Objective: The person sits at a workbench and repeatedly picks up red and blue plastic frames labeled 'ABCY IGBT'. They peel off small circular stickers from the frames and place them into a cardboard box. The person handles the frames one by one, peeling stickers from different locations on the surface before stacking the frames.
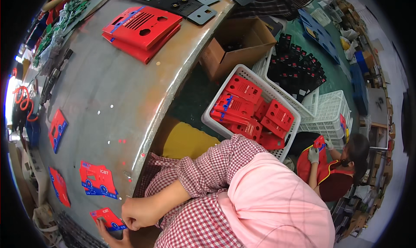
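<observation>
A flat red and blue panel (pixel 106 216) lies at the table's near lower corner. My left hand (pixel 114 237) is closed on its lower edge, thumb over the face. My right hand (pixel 139 211) is curled in a fist at the panel's right corner; its fingertips are hidden, and I cannot make out what they hold. Just above, a small fanned pile of similar panels (pixel 99 178) rests on the tabletop. Farther left lie another such pile (pixel 60 186) and a panel (pixel 56 131) by itself.
Folded red metal covers (pixel 141 31) are stacked on the metal table (pixel 99 131), near black plates (pixel 173 5). Beside the table stand a cardboard box (pixel 242 53) and a white basket (pixel 207 113) of red covers. At right, a co-worker in gloves (pixel 313 155) holds a red piece.
</observation>
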Tool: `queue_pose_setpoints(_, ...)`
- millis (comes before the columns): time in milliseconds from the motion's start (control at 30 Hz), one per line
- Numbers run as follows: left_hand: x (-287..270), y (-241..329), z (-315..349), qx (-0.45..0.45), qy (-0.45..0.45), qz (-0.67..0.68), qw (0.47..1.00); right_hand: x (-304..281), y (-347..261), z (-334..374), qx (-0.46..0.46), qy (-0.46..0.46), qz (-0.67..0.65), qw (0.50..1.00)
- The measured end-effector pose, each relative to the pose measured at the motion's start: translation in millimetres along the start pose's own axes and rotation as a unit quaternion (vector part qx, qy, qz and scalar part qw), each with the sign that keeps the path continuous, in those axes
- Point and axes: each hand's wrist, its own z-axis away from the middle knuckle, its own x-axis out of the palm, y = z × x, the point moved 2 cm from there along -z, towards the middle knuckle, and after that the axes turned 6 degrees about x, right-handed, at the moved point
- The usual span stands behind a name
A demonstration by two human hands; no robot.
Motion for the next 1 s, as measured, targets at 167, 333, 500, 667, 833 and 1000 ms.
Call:
queue_pose_setpoints(167,0,12,-1,-0.029,0.016,-0.006,0.999,12,8,-1,0.004,0.001,0.059,0.998)
queue_pose_setpoints(333,2,-1,13,-0.004,0.02,-0.032,0.999,24,6,1,0.064,-0.014,0.15,0.987)
queue_pose_setpoints(500,5,-5,20,-0.031,0.162,0.025,0.986,29,13,3,0.024,-0.003,0.103,0.994)
queue_pose_setpoints(667,-2,-3,21,-0.061,0.355,-0.161,0.919,31,19,1,0.107,-0.04,-0.004,0.993)
queue_pose_setpoints(833,-5,-1,40,-0.157,0.407,-0.146,0.888,18,-6,6,0.193,-0.05,-0.106,0.974)
queue_pose_setpoints(1000,-2,4,44,-0.133,0.387,-0.178,0.895,8,-7,3,0.183,-0.035,-0.084,0.979)
